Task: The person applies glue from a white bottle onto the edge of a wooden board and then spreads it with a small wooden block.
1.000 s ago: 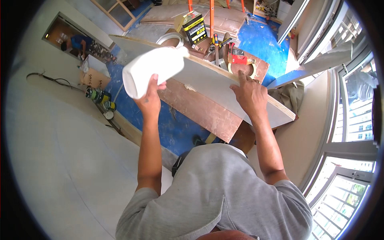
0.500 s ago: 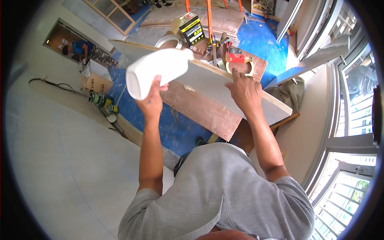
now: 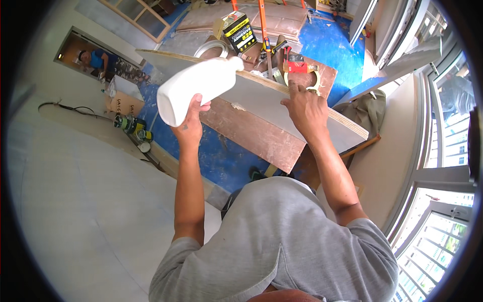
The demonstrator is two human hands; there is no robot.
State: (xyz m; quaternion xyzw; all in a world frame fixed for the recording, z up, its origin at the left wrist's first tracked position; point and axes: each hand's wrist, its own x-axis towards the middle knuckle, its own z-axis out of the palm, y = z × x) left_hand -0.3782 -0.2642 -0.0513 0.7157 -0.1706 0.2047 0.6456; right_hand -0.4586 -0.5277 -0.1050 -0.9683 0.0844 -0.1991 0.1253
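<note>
My left hand (image 3: 190, 123) is wrapped around a white plastic bottle (image 3: 193, 90). The bottle lies tilted, its narrow tip pointing right, just over the top edge of a plywood board (image 3: 266, 103) with a pale grey face. Whether anything flows from the tip cannot be made out. On that same layered edge, farther right, rests my right hand (image 3: 309, 110), its thumb against the near face and its fingers over the edge. Just beyond those fingers is a roll of pale tape (image 3: 317, 80).
Behind the board stand a black and yellow adhesive tin (image 3: 240, 32), a red tool (image 3: 297, 65) and a ring-shaped white coil (image 3: 211, 49). An orange ladder (image 3: 263, 20) rises farther back. Green power tools (image 3: 132, 126) lie at left; another person (image 3: 98, 59) bends in the doorway.
The bottle shifts very slightly and looks sharper. My right hand moves a little left along the board's edge. In the doorway the other person's head and upper body have shifted.
</note>
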